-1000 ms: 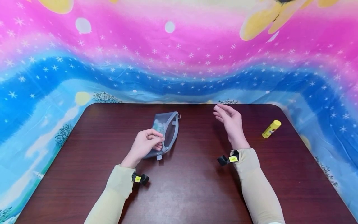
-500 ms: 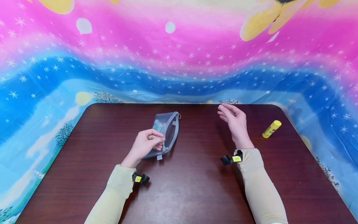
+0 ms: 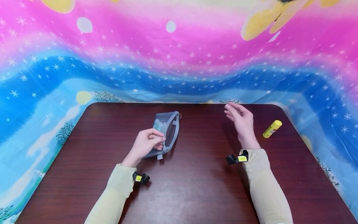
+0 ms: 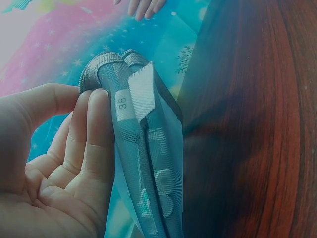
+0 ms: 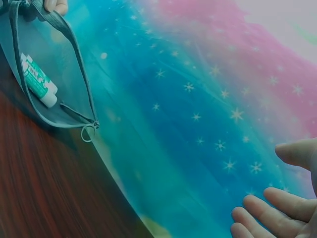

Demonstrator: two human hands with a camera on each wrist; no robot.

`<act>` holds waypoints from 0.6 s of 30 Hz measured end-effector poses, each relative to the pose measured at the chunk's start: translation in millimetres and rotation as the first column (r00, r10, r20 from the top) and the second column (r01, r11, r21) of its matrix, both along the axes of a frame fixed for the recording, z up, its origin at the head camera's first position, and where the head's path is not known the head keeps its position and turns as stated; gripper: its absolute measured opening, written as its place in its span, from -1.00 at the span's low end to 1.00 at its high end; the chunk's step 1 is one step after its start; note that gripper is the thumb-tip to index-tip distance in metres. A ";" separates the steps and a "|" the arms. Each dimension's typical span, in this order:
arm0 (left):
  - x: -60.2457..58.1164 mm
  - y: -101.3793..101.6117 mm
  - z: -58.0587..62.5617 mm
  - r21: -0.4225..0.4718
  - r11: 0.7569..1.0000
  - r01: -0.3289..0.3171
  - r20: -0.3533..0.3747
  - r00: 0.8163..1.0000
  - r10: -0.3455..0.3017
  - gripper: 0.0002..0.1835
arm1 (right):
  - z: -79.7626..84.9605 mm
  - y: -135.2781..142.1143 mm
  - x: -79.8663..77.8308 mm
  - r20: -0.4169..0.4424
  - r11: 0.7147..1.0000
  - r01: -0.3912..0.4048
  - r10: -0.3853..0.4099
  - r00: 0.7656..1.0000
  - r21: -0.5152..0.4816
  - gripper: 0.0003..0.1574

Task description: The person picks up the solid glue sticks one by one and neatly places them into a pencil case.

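A grey mesh zipper pouch stands on the table with its mouth spread open. My left hand pinches the rim of the pouch between thumb and fingers; the left wrist view shows the fingertips at the zipper edge beside a tag marked 38. Inside the pouch, small green-and-white tubes are visible in the right wrist view. My right hand hovers over the table with nothing in it, its fingers relaxed and thumb apart. To its right lies a yellow glue stick.
The dark red-brown wooden table has rounded far corners. A colourful printed cloth hangs behind it and along both sides. A ring zipper pull hangs at the far end of the pouch's zipper.
My right hand has moved steadily to the right, away from the pouch and towards the yellow glue stick. The left hand and the pouch have stayed in place.
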State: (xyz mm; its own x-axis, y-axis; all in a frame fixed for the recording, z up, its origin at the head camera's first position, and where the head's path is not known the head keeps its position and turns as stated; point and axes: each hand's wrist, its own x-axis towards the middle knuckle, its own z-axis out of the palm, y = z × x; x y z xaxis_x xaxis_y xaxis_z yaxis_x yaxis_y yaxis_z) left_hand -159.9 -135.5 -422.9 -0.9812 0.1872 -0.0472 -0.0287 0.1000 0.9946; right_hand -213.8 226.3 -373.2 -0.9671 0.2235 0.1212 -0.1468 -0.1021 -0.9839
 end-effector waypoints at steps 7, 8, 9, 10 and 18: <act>0.1 0.6 -0.6 0.000 1.000 0.000 0.001 1.000 0.000 -0.78 | 3.4 7.6 1.1 -0.014 1.000 0.019 -0.019 1.000 -0.014 -0.49; 0.4 0.6 -0.3 0.000 1.000 0.001 0.002 1.000 -0.001 -0.78 | 4.0 8.5 1.5 -0.015 1.000 0.022 -0.022 1.000 -0.015 -0.49; 0.8 0.6 -0.1 0.001 1.000 0.001 0.002 1.000 -0.001 -0.77 | 4.6 9.5 1.9 -0.014 1.000 0.025 -0.025 1.000 -0.014 -0.49; 1.0 0.6 0.1 0.000 1.000 0.002 0.003 1.000 -0.002 -0.77 | 5.2 10.4 2.2 -0.014 1.000 0.026 -0.026 1.000 -0.015 -0.48; 1.0 0.5 1.5 0.001 1.000 -0.002 0.006 1.000 0.002 -0.79 | 8.1 16.7 3.8 -0.014 0.999 0.036 -0.037 0.999 -0.027 -0.48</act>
